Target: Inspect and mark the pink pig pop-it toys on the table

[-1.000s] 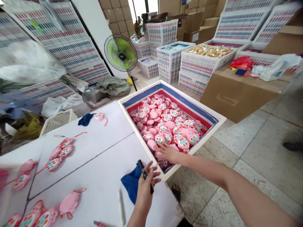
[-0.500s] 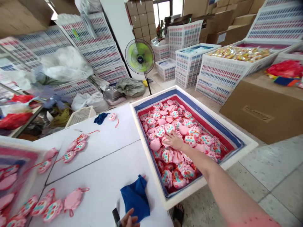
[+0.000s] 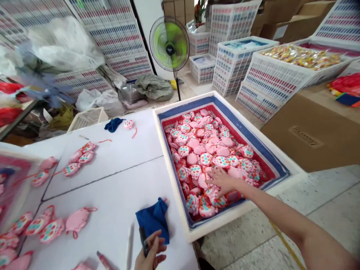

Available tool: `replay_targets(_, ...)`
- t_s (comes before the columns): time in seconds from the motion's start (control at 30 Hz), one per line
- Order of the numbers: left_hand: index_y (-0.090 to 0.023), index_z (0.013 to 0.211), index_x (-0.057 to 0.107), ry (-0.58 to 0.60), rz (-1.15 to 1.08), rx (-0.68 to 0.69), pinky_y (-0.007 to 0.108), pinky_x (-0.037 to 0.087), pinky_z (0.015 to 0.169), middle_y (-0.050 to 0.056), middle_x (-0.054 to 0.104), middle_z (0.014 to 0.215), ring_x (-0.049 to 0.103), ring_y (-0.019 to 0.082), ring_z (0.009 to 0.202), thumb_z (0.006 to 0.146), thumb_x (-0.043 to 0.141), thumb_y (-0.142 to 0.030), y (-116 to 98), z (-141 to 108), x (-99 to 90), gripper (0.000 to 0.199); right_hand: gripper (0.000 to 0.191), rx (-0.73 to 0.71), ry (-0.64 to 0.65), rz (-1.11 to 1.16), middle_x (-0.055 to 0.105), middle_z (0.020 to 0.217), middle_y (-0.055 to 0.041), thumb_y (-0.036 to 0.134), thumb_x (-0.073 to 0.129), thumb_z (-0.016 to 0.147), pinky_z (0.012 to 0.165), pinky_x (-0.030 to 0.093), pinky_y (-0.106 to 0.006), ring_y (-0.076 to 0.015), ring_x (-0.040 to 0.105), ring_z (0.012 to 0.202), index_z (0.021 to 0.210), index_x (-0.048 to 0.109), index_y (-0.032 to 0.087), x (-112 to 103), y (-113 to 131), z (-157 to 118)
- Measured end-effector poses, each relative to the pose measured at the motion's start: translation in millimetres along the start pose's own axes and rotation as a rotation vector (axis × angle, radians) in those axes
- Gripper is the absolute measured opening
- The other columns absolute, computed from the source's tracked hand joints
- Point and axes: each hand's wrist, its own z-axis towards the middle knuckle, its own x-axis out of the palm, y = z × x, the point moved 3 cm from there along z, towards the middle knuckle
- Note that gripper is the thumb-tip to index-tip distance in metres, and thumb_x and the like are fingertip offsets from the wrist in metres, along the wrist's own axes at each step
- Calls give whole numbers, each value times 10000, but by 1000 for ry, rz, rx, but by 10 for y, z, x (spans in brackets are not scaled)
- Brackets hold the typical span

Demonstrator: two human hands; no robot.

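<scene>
My right hand [image 3: 222, 182] rests with spread fingers on a heap of pink crab-shaped toys [image 3: 194, 143], whose faces carry teal and red dots and which have red cords. They fill a white crate [image 3: 185, 225] lined with red, white and blue fabric. My left hand [image 3: 152, 252] is at the bottom of the view, holding a black marker [image 3: 143, 241] upright between its fingers. Just behind it, a dark blue cloth [image 3: 154, 217] lies on the white table [image 3: 112, 210]. A white pen [image 3: 129, 243] and a reddish pen [image 3: 103, 260] lie to its left.
More pink toys [image 3: 77, 221] lie along the left of the table, beside another lined crate [image 3: 22, 161]. A small blue cloth [image 3: 113, 125] is at the far edge. Behind stand a green fan [image 3: 169, 48], stacked white baskets [image 3: 278, 71] and a cardboard box [image 3: 312, 131].
My right hand has come back nearer across the toys, to the crate's near part. My left hand has risen further into view with the marker. The camera has tilted down slightly.
</scene>
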Motion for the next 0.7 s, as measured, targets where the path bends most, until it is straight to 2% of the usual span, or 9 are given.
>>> replay_targets(0.1, -155, 982, 680, 35, 0, 21, 314, 544, 604, 80, 687, 860, 648, 222, 746, 514, 815, -560, -60, -46, 111, 634, 881, -65, 25, -49, 238, 1564, -119, 540, 726, 660, 1069, -13, -666, -403, 154, 1423, 1439, 357, 362, 67, -112, -362)
replay_targets(0.2, -144, 1003, 673, 41, 1, 27, 310, 546, 611, 84, 683, 875, 640, 221, 761, 543, 805, -564, -59, -81, 137, 637, 824, -18, 1, -121, 244, 1563, -110, 375, 762, 658, 1084, -1, -631, -345, 253, 1402, 1401, 408, 384, -25, -423, -531)
replay_targets(0.33, -152, 1034, 663, 36, 18, 9, 309, 553, 634, 87, 680, 925, 639, 224, 795, 560, 799, -570, 26, -89, -23, 646, 758, 317, -103, -117, 455, 1448, -92, 196, 755, 642, 1110, 62, -575, -310, 358, 1335, 1335, 501, 371, -199, -861, -617)
replay_targets(0.43, -156, 1041, 658, -1, 11, -5, 325, 563, 659, 90, 673, 946, 642, 238, 828, 558, 793, -583, 102, -92, -186, 659, 601, 510, -214, -93, 522, 1359, -153, 159, 661, 726, 1068, 35, -664, -373, 311, 1337, 1306, 550, 269, -313, -992, -592)
replay_targets(0.5, -156, 1035, 648, -18, 0, -24, 315, 558, 628, 73, 659, 909, 639, 218, 781, 550, 801, -575, 145, -105, -235, 660, 476, 606, -287, -52, 496, 1362, -189, 151, 595, 772, 1028, 51, -719, -424, 248, 1350, 1246, 597, 201, -399, -962, -501)
replay_targets(0.57, -159, 1034, 631, -13, -3, -22, 248, 486, 488, 12, 609, 765, 575, 138, 589, 569, 794, -567, 164, -121, -214, 639, 413, 664, -360, 10, 475, 1358, -224, 130, 525, 809, 1012, 107, -730, -450, 244, 1340, 1213, 609, 137, -513, -826, -374)
replay_targets(0.63, -161, 1025, 612, 18, 23, -7, 188, 310, 369, -58, 499, 623, 400, 56, 413, 601, 764, -579, 153, -131, -133, 614, 415, 647, -420, 91, 476, 1341, -249, 106, 455, 841, 1041, 181, -675, -424, 301, 1319, 1235, 582, 80, -647, -552, -251)
replay_targets(0.7, -160, 1013, 592, 73, 84, 8, 178, 195, 357, -93, 418, 568, 275, 25, 364, 631, 727, -596, 113, -138, -10, 595, 422, 537, -448, 188, 489, 1343, -237, 113, 419, 871, 1084, 263, -553, -354, 368, 1304, 1268, 553, 60, -764, -108, -172)
